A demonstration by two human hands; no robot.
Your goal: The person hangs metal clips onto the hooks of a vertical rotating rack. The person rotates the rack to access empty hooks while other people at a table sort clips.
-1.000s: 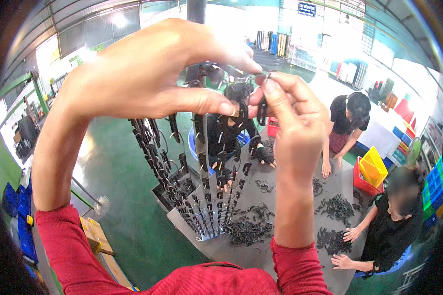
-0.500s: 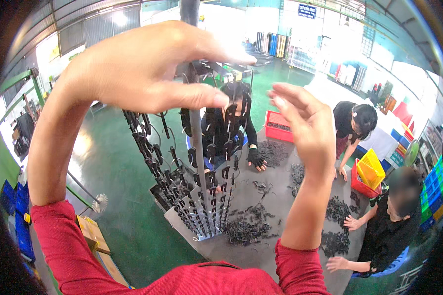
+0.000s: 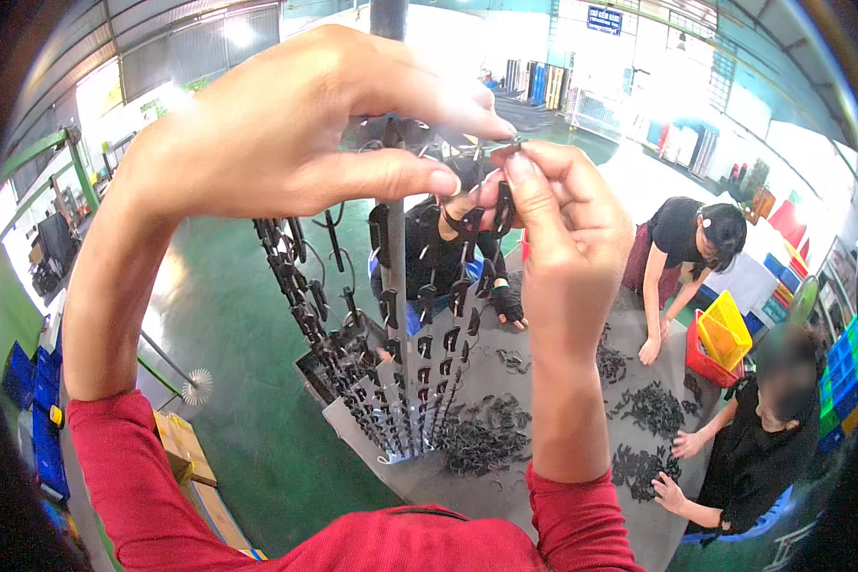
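Note:
Several strands of small black curved parts [image 3: 300,296] hang around an upright grey pole [image 3: 389,191]. My left hand [image 3: 286,133] is raised at the upper left, thumb and forefinger spread apart, in front of the pole's upper part. I see nothing held between those fingers. Close to the left fingertips, my right hand [image 3: 567,205] pinches the top of a strand between thumb and fingers. One black part [image 3: 503,210] of that strand hangs just under the pinch. Exactly what the right fingertips press on is partly hidden.
Below lies a grey table [image 3: 505,491] with piles of black parts [image 3: 486,434]. Across it sits a masked person [image 3: 439,248]; two more people [image 3: 677,248] work on the right. A red basket with a yellow one [image 3: 720,329] stands there. Cardboard boxes [image 3: 183,446] are at lower left.
My right hand has moved left and closed on a strand near my left fingertips. The left hand stays nearly in place. The person at far right has brought both hands to a pile.

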